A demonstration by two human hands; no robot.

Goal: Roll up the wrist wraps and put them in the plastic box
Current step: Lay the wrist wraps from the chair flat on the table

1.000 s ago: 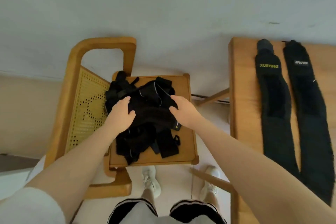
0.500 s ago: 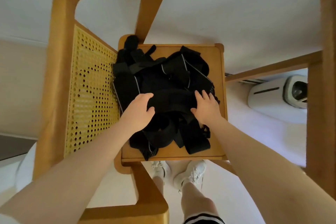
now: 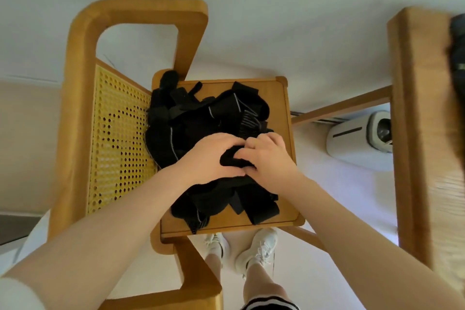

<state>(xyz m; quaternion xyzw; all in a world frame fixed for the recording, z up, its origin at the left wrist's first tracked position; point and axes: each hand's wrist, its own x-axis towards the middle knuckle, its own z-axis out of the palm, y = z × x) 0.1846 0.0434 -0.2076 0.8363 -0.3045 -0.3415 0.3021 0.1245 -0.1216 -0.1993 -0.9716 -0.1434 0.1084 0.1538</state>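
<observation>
With your left hand [image 3: 214,156] and right hand [image 3: 269,158] both gripping one wrist wrap end [image 3: 232,160] at the 5 o'clock side of the tangled pile [image 3: 201,131] on the chair seat [image 3: 281,98], lifting risks dragging neighbouring straps off.

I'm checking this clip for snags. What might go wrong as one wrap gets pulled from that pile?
1. Both hands, left hand and right hand, grip one black strap within the tangled pile of wraps; pulling may drag others along.
2. Straps overhang the front of the chair seat; they could slide to the floor.
</observation>
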